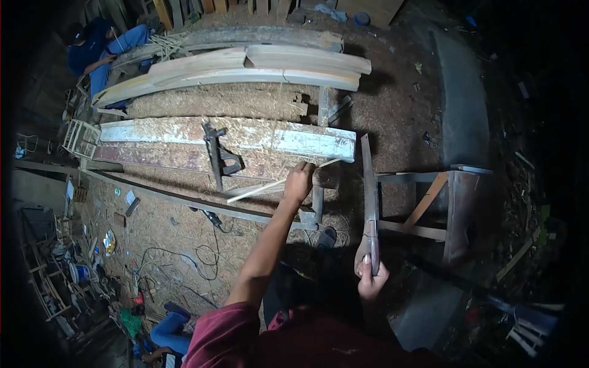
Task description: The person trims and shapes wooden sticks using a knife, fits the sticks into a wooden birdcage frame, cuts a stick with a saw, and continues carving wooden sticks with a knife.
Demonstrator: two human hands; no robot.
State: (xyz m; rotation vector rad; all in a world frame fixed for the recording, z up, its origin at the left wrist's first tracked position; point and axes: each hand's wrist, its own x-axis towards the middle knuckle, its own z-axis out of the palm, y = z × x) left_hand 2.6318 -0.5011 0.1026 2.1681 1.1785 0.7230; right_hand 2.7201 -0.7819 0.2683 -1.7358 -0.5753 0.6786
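My left hand point(299, 182) is closed around a thin pale wooden strip point(254, 192), which sticks out on both sides of the fist. It is over the near edge of a shavings-covered plank bench point(300, 142). My right hand point(371, 279) grips the handle of a long-bladed machete point(369, 178), its blade pointing away from me. The blade is to the right of the bench end, apart from the strip. On the planks, left of my left hand, lies a black tool point(218, 156) shaped like a nail gun.
Long pale boards point(257, 64) lie behind the bench. A wooden trestle point(429, 178) stands at the right. One person point(92, 52) sits at the far left; another person's blue-clad leg point(169, 331) shows lower left. A cord point(184, 254) winds over the shavings-strewn floor.
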